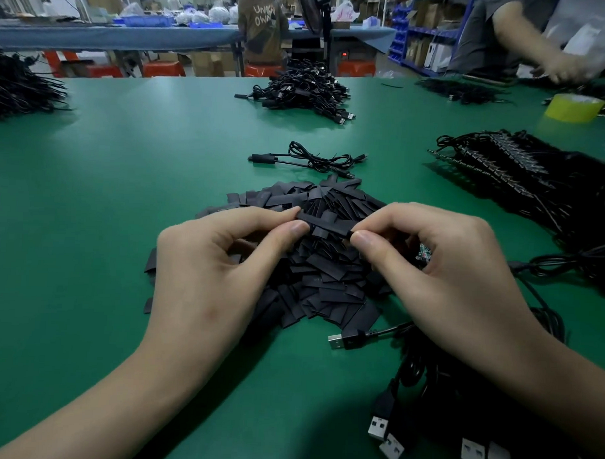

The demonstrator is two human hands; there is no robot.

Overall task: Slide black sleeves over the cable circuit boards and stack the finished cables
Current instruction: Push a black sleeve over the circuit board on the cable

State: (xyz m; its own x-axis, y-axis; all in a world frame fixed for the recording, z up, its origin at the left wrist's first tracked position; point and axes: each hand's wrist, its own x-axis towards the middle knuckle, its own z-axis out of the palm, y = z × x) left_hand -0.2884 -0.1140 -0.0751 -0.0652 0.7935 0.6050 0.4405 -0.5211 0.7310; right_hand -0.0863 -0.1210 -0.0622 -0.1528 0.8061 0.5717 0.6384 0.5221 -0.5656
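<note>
Lighting: even overhead light is falling across the green table [107, 188], a pale sheen spreading over its far right. Shadows: soft ones are pooling beneath the left hand [210, 267] and right hand [440, 265]. Blur: another worker's hand [567, 68] is smearing. Distortion: straight lines are bowing toward the edges.

Pinches one black sleeve [332, 227] above the sleeve pile [327, 278] with left hand [207, 270] and right hand [447, 268], fingers curled, forearms converging.
</note>
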